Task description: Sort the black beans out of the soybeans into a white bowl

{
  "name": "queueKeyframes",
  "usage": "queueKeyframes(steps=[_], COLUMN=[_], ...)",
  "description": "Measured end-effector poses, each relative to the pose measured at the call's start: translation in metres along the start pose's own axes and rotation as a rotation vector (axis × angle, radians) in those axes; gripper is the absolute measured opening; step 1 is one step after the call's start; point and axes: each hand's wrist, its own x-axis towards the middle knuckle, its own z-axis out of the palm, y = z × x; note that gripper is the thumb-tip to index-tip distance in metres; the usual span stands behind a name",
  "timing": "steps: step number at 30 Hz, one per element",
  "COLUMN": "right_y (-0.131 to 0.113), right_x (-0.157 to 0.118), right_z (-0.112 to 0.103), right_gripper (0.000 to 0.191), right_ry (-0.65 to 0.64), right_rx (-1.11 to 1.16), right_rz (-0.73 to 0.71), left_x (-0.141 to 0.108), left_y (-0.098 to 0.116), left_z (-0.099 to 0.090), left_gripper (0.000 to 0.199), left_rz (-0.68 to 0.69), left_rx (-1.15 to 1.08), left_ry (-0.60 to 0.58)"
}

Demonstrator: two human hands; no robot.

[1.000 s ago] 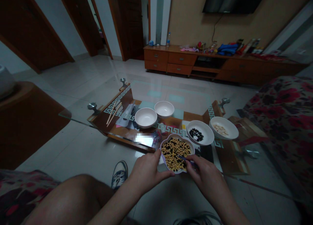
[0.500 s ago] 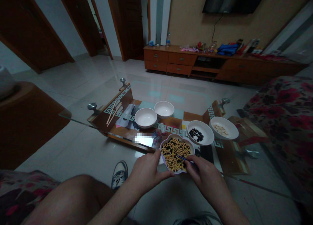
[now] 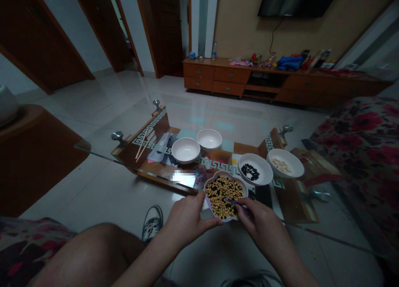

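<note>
A flower-shaped bowl (image 3: 208, 204) with a pale purple outside stands near the glass table's front edge, full of mixed yellow and black beans (image 3: 225, 191). My left hand (image 3: 187, 214) grips its left side, thumb along the near rim. In my right hand (image 3: 257, 216) is a slim dark blue tool (image 3: 232, 201), pinched between thumb and fingers. Its tip reaches into the beans; its exact kind is hard to make out. Just beyond, a white bowl (image 3: 263, 166) holds some black beans (image 3: 250, 171). Right of that, another white bowl (image 3: 294, 162) holds pale flat pieces (image 3: 281, 166).
Two white bowls (image 3: 186, 150) with nothing in them stand further back. Chopsticks (image 3: 145, 145) lie at the left, and a lit phone-like screen (image 3: 183, 179) is left of the bean bowl. A TV cabinet (image 3: 230, 77) runs along the far wall. Floral fabric (image 3: 358, 124) hangs at right.
The blue tool's tip has shifted slightly left among the beans, and the tool lies a little flatter. My left hand and the bowls stay where they were.
</note>
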Motion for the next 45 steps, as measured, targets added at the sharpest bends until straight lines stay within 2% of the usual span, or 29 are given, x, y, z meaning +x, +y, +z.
queueKeyframes(steps=[13, 18, 25, 29, 35, 38, 41, 43, 45], right_y=[0.002, 0.000, 0.003, 0.004, 0.011, 0.016, 0.015, 0.012, 0.005], right_x=[-0.001, 0.000, -0.001, 0.001, 0.007, 0.013, 0.019, 0.022, 0.024], right_z=[0.001, -0.002, -0.002, -0.006, -0.015, -0.022, -0.032, -0.040, -0.047], right_gripper=[0.026, 0.026, 0.026, 0.032, 0.039, 0.044, 0.053, 0.056, 0.058], right_ry=[-0.013, -0.005, 0.061, 0.153, 0.375, 0.442, 0.452, 0.475, 0.520], right_rx=[0.007, 0.019, -0.020, -0.046, -0.108, -0.156, -0.179, -0.140, -0.002], right_rz=[0.022, -0.020, -0.064, -0.093, 0.085, 0.206, 0.355, 0.450, 0.526], left_x=[0.000, 0.000, 0.000, 0.000, 0.000, 0.000, 0.000, 0.001, 0.002], left_y=[0.000, 0.000, 0.001, 0.001, 0.003, 0.005, 0.007, 0.007, 0.007], left_z=[0.000, 0.001, 0.000, 0.000, -0.004, -0.006, -0.007, -0.007, -0.007], left_gripper=[0.067, 0.065, 0.067, 0.067, 0.068, 0.064, 0.067, 0.070, 0.071], left_rz=[-0.007, -0.014, -0.010, -0.023, -0.008, -0.007, 0.003, 0.011, 0.006], left_rx=[0.010, 0.009, 0.010, 0.012, 0.004, 0.003, -0.009, -0.017, -0.020], left_ry=[-0.003, -0.003, -0.003, -0.014, -0.017, -0.013, -0.002, 0.004, 0.002])
